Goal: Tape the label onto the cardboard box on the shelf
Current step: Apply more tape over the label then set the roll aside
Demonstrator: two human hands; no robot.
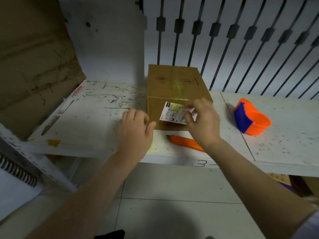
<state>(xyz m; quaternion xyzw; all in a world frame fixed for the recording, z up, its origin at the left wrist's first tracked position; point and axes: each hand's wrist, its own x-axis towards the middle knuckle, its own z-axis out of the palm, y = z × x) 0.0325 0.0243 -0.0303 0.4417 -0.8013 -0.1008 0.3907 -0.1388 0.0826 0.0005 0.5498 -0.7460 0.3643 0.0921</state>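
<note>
From the head camera, nearest are the two bare forearms reaching up from the bottom edge toward the shelf [96, 125]. The left hand [136, 130] rests at the near left corner of the cardboard box [174, 87], fingers loosely curled and holding nothing, the thumb touching the box's lower edge. The right hand [202, 121] lies over the right end of the label [174, 112], fingers narrowed as if pinching or pressing it; whether the fingertips grip the paper or only press it flat, I cannot tell.

The box sits on the shelf against the far wall, its near face carrying the white label, with a yellowish strip of tape [178, 90] running over the top and down onto the label's upper edge.

An orange knife [186, 141] lies just near of the box; an orange and blue tape dispenser [250, 117] sits well to the right.

The label looks thin, light and easily creased, so it is best pressed flat at its edges; the box seems stiff, and steadying it by a corner should do.
</note>
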